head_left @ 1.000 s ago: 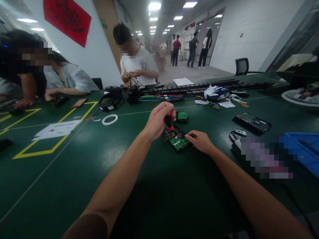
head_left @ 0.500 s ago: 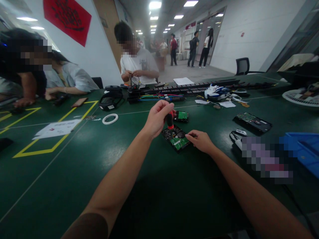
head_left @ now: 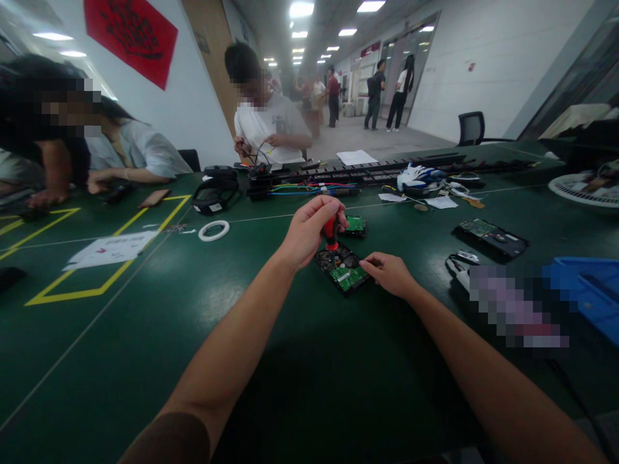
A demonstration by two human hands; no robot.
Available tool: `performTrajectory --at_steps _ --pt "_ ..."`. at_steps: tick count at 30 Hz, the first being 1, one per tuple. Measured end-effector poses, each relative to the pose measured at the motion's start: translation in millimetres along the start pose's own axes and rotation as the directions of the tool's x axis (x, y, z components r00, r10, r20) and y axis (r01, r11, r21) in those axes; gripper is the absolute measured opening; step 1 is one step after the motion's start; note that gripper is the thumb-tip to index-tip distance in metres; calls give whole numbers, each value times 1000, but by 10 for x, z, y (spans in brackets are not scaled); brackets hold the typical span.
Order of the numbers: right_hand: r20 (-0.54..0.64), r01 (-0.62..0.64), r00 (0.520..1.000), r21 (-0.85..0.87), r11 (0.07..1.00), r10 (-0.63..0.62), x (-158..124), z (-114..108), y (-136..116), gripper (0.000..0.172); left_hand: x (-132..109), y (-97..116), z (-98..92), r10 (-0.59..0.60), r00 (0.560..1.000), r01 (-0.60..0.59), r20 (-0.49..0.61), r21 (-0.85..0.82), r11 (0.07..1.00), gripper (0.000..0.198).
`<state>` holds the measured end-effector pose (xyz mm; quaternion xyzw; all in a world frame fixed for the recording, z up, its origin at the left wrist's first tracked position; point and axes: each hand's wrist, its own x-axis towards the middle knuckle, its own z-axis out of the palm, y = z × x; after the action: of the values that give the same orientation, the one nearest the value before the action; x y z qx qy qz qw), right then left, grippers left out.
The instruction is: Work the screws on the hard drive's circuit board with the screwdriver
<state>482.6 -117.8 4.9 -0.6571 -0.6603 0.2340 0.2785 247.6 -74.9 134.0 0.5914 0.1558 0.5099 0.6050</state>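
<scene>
My left hand [head_left: 312,231] is wrapped round the red and black handle of a screwdriver [head_left: 331,236], held upright with its shaft pointing down at a hard drive [head_left: 345,276]. That drive lies with its green circuit board up; whether the tip sits in a screw is too small to tell. My right hand [head_left: 388,273] pinches the drive's right edge, fingers closed against it. Just behind, partly covered by my left hand, is a smaller drive [head_left: 356,225] with a green board. Another hard drive [head_left: 491,238] lies farther right, away from both hands.
A white ring [head_left: 213,231] and a printed sheet [head_left: 113,249] lie left on the green table [head_left: 232,335]. Cables [head_left: 304,189] and gloves [head_left: 418,177] lie along the back. A blue bin [head_left: 592,290] stands right. Across the table a person [head_left: 275,125] handles a cable.
My left hand has turned slightly round the screwdriver handle, its fingers now showing beyond the handle. My right hand and the hard drive stay put. The person opposite has moved their hands apart.
</scene>
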Motion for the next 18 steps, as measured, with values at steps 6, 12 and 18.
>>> performTrajectory --at_steps 6,12,18 --pt "1 10 1000 -3 1000 -10 -7 -7 -4 36 17 -13 -9 -32 996 30 -79 -35 999 7" --pt "-4 5 1000 -8 1000 -5 -6 -7 -7 36 52 -45 -47 -52 984 49 -171 -22 999 11" --pt "-1 7 1000 -9 1000 -7 -15 -11 -20 35 30 -10 -36 -50 990 53 -130 19 998 13"
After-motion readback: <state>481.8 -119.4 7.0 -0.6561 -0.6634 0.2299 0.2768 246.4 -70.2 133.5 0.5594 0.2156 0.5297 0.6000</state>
